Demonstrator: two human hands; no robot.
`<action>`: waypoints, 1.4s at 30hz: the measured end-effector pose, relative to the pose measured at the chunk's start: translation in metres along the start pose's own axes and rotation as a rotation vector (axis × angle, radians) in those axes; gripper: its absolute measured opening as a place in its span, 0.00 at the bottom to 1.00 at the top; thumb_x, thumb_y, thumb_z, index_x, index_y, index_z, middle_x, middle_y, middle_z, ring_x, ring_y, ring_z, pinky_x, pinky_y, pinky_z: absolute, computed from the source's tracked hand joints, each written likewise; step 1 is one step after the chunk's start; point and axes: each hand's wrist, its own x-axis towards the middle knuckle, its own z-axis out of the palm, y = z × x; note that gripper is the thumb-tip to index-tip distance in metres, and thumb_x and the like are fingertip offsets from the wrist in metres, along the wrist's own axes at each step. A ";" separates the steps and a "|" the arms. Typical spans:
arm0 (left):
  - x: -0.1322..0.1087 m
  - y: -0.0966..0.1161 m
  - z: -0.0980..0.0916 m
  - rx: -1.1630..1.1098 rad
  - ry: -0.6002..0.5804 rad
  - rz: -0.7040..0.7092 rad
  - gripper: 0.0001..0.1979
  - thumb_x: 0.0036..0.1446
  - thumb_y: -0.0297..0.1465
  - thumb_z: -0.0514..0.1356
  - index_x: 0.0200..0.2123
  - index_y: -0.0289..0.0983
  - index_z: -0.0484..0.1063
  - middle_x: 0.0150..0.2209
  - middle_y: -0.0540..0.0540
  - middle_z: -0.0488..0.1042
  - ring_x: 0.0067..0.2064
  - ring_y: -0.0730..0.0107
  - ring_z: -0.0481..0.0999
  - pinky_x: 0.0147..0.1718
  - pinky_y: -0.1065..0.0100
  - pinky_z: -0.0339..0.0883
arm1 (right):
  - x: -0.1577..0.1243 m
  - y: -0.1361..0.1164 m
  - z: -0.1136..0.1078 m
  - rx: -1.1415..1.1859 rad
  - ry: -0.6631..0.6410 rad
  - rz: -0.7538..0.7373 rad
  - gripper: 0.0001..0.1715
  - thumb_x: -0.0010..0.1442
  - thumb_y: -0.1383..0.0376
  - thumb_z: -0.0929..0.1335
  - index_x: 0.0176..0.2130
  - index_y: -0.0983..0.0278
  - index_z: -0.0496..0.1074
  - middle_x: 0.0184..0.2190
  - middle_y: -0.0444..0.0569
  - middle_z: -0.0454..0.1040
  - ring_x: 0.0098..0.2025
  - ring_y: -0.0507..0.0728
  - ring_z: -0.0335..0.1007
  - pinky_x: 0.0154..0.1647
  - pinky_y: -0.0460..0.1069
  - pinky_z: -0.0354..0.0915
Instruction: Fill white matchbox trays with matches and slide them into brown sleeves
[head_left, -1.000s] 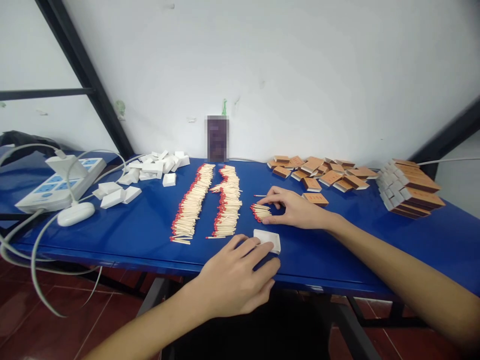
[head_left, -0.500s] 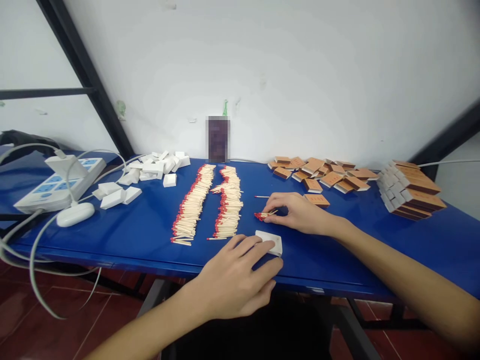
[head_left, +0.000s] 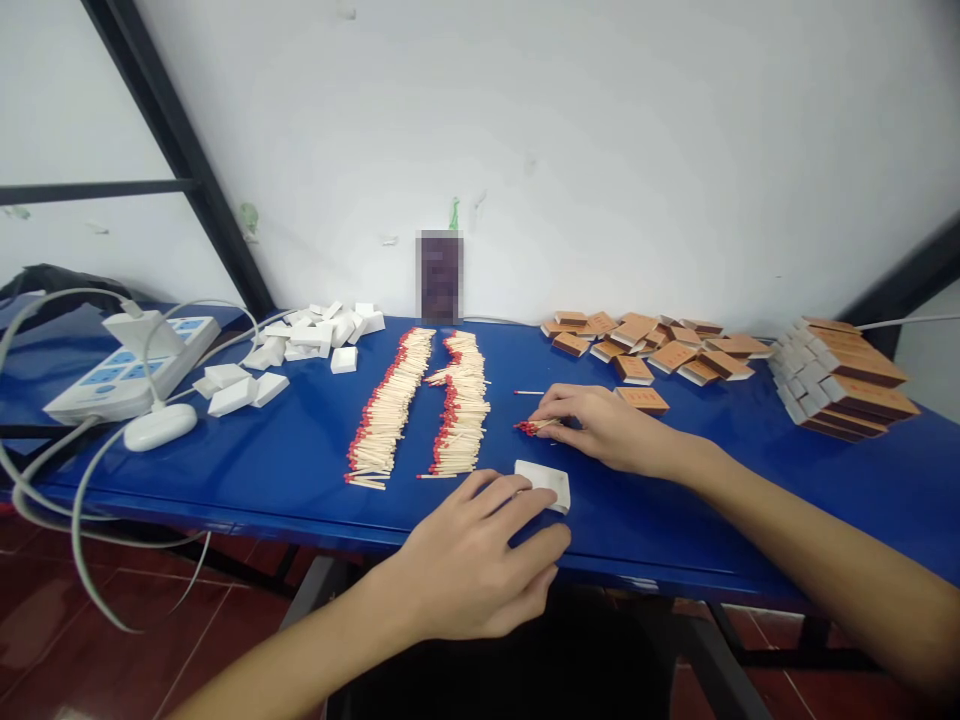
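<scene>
My left hand (head_left: 487, 560) is curved over a white matchbox tray (head_left: 541, 478) at the table's front edge, with its fingers on the tray's near side and right end. Part of the tray is hidden beneath the fingers. Just beyond it, my right hand (head_left: 589, 425) pinches a small bunch of red-tipped matches (head_left: 534, 428) low over the blue tabletop. A single match (head_left: 528, 393) lies behind the bunch. To the left stretch two long rows of matches, the nearer-to-hand row (head_left: 461, 420) and the outer row (head_left: 386, 410), with their red heads facing left.
White trays (head_left: 307, 335) are heaped at back left, beside a power strip (head_left: 135, 370) with cables and a white oval device (head_left: 160, 427). Orange matchbox sleeves (head_left: 675, 350) lie scattered at back right. Filled-looking matchboxes (head_left: 847, 380) are stacked far right. A blurred dark rectangle (head_left: 441, 275) stands against the wall.
The view has shifted slightly, so everything sits a little further right. Both hands stay almost where they were; the right fingers still pinch the matches, their grip barely altered.
</scene>
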 end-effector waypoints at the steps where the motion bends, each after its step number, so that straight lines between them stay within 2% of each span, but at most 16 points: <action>1: 0.000 0.000 0.000 -0.006 0.017 0.011 0.10 0.63 0.29 0.55 0.45 0.36 0.73 0.48 0.42 0.74 0.51 0.59 0.71 0.50 0.58 0.66 | 0.000 0.000 0.001 -0.007 -0.001 0.000 0.19 0.68 0.56 0.63 0.44 0.60 0.80 0.40 0.53 0.76 0.40 0.58 0.73 0.42 0.53 0.68; 7: -0.002 0.000 0.002 -0.018 0.071 0.045 0.09 0.61 0.27 0.55 0.43 0.35 0.74 0.44 0.42 0.76 0.45 0.63 0.72 0.46 0.61 0.68 | 0.000 0.003 0.003 -0.005 0.039 -0.020 0.16 0.68 0.59 0.63 0.42 0.61 0.79 0.39 0.52 0.77 0.41 0.58 0.74 0.43 0.53 0.68; 16: -0.002 0.000 0.003 -0.010 0.062 0.040 0.09 0.61 0.27 0.55 0.42 0.35 0.74 0.44 0.42 0.76 0.47 0.62 0.72 0.46 0.61 0.68 | 0.001 0.006 0.006 -0.007 0.067 -0.052 0.17 0.68 0.59 0.63 0.44 0.60 0.80 0.39 0.52 0.78 0.40 0.58 0.75 0.42 0.53 0.70; 25: -0.001 -0.001 0.002 0.010 0.043 0.037 0.09 0.63 0.28 0.55 0.42 0.35 0.74 0.44 0.43 0.76 0.46 0.62 0.73 0.46 0.60 0.67 | 0.000 0.010 0.011 -0.102 0.089 -0.102 0.18 0.69 0.64 0.61 0.45 0.61 0.79 0.42 0.54 0.79 0.46 0.60 0.74 0.48 0.55 0.69; 36: -0.001 0.000 0.003 0.034 -0.021 0.009 0.10 0.64 0.30 0.54 0.44 0.35 0.72 0.49 0.42 0.74 0.51 0.59 0.72 0.49 0.58 0.66 | -0.001 0.015 0.016 -0.128 0.172 -0.148 0.18 0.69 0.65 0.60 0.45 0.62 0.78 0.42 0.53 0.78 0.44 0.58 0.75 0.46 0.53 0.70; 42: -0.001 0.000 0.002 0.053 -0.049 0.002 0.11 0.64 0.31 0.54 0.46 0.36 0.72 0.51 0.42 0.73 0.53 0.57 0.71 0.51 0.57 0.65 | 0.000 0.015 0.017 -0.068 0.191 -0.141 0.17 0.69 0.65 0.61 0.44 0.63 0.78 0.40 0.52 0.79 0.42 0.57 0.76 0.45 0.51 0.70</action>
